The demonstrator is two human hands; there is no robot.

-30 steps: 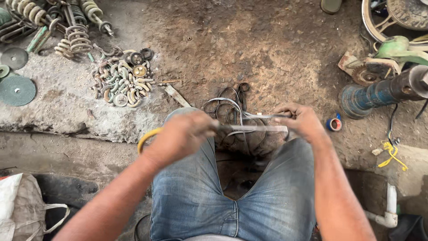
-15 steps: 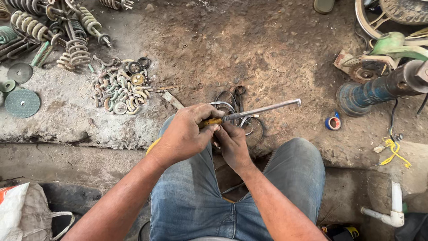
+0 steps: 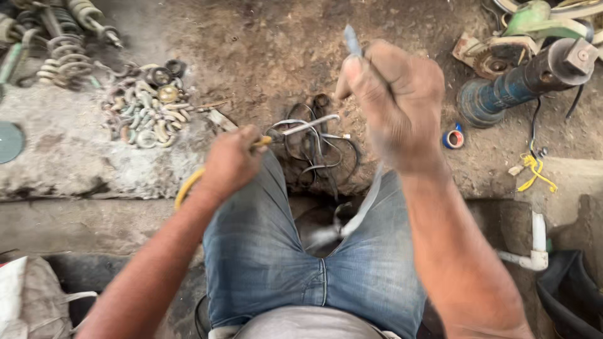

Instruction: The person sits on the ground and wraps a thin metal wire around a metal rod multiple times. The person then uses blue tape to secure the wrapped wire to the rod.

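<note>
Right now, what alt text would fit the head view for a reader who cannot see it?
A seated person in blue jeans raises the right hand, gripping a thin grey strip, while the left hand holds a yellow-handled metal tool over tangled dark wires on dirty ground. Rusty metal rings lie left.

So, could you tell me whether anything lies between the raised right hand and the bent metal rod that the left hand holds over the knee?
Nothing visible does. The right hand is lifted, gripping a thin grey strip, and only open air and bare ground separate it from the metal rod, whose yellow-handled end sits in the left hand. The tangle of wires lies below the rod, not in between.
</note>
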